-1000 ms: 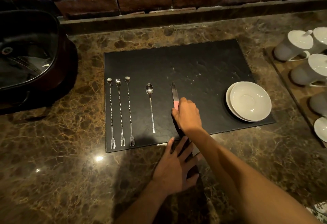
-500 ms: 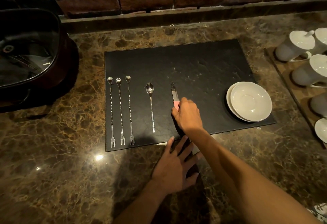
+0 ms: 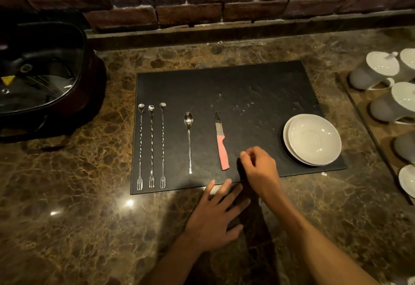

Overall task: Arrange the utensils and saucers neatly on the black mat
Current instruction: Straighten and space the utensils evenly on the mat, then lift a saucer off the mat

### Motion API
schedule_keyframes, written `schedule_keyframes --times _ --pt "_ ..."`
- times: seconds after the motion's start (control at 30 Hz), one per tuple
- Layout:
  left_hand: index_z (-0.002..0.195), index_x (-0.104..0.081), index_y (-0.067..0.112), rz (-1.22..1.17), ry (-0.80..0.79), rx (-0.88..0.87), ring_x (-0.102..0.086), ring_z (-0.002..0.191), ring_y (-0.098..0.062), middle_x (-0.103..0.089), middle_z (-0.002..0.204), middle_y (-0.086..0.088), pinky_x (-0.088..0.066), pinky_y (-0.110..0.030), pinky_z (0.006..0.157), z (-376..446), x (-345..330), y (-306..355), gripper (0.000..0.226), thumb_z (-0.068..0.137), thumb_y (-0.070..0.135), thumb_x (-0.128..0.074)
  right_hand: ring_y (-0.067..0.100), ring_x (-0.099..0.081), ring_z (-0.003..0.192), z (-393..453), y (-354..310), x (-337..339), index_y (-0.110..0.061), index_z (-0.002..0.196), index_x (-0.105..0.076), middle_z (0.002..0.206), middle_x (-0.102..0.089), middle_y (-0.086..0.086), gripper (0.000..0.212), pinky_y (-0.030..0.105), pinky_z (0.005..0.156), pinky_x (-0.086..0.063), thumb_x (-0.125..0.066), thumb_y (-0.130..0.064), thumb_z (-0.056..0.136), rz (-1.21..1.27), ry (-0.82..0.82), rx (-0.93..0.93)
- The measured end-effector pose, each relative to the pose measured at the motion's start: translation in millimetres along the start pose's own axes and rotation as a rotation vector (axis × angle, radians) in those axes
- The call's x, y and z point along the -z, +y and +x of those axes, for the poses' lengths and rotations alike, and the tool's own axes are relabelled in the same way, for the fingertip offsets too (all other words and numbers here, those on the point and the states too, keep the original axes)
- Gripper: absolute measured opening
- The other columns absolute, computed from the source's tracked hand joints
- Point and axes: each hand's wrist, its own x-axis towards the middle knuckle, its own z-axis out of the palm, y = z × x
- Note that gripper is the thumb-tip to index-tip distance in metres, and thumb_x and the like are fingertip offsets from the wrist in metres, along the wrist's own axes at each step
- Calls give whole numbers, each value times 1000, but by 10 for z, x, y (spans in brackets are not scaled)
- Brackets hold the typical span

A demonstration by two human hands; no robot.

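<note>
A black mat (image 3: 235, 89) lies on the marble counter. On its left side three long twisted fork-spoons (image 3: 151, 145) lie parallel, then a long teaspoon (image 3: 189, 140), then a pink-handled knife (image 3: 221, 143) with its blade pointing away. Two stacked white saucers (image 3: 313, 139) sit at the mat's right end. My right hand (image 3: 260, 169) hovers just right of the knife's handle, fingers loosely curled and holding nothing. My left hand (image 3: 215, 219) rests flat on the counter below the mat's front edge, fingers spread.
A dark cooker with a glass lid (image 3: 38, 75) stands at the left. White cups and lidded pots (image 3: 390, 86) sit on a wooden tray at the right, with another saucer (image 3: 407, 180) near its front. A brick wall runs along the back.
My right hand has let go of the pink-handled knife and drawn back to the right and toward me. The knife now lies fully visible on the mat. My left hand stayed put.
</note>
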Motion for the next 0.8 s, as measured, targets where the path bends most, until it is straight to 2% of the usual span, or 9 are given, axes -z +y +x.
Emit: schedule_keyframes --times 0.2,0.33,0.43,0.53,0.57,0.6,0.67,0.77,0.8 --pt "148 -52 33 -345 235 395 -47 144 -18 -52 156 6 -33 -42 119 384 212 533 51 99 44 -53 14 -62 75 36 567 928 -28 84 -62 81 -68 -6 15 30 66 -44 -58 -21 96 166 131 -16" --pt "149 -55 17 -890 365 744 -51 141 -21 -56 150 -2 -33 -25 117 1192 583 890 42 106 16 -53 26 -61 93 424 952 1632 -8 103 -70 100 -66 10 17 35 84 -45 -54 -10 97 129 285 -48" --pt "152 -51 15 -1073 342 924 -46 145 -22 -52 155 -5 -31 -27 118 1722 813 1011 42 111 18 -45 37 -60 107 754 1165 1909 2 112 -68 114 -64 24 25 41 93 -46 -49 -5 97 63 220 -94" --pt "150 -54 15 -1105 317 974 -50 142 -25 -55 154 -8 -32 -31 120 2083 848 1048 42 110 12 -45 41 -63 105 934 1266 1997 6 112 -68 113 -68 28 25 38 86 -49 -50 0 96 77 168 -93" --pt "145 -59 20 -1145 334 966 -54 135 -27 -60 148 -9 -38 -36 118 2182 871 1072 41 108 8 -45 33 -67 97 975 1301 2001 7 108 -68 108 -70 26 23 32 83 -51 -50 3 96 98 144 -68" --pt "137 -64 31 -1194 352 949 -59 126 -26 -65 138 -7 -46 -40 113 2261 902 1098 43 107 6 -46 16 -69 89 1006 1324 2001 6 108 -70 106 -72 20 25 16 78 -49 -49 5 96 122 110 -33" --pt "119 -62 52 -1232 389 942 -64 112 -18 -70 117 7 -56 -34 98 2369 895 1136 51 106 4 -46 -5 -67 83 1051 1381 1988 -2 114 -72 106 -72 6 32 -2 74 -43 -46 7 97 185 0 47" --pt "118 -62 55 -1257 446 936 -66 108 -8 -72 112 19 -58 -27 92 2397 864 1166 56 105 3 -47 14 -68 97 1111 1514 1944 -8 120 -70 109 -72 4 33 26 88 -55 -44 -1 101 222 -103 107" --pt "119 -63 56 -1285 455 936 -66 111 -6 -72 113 21 -59 -30 95 2397 869 1183 57 106 3 -46 17 -65 98 1122 1544 1929 -8 122 -68 108 -71 3 32 26 86 -53 -44 -6 102 215 -105 116"
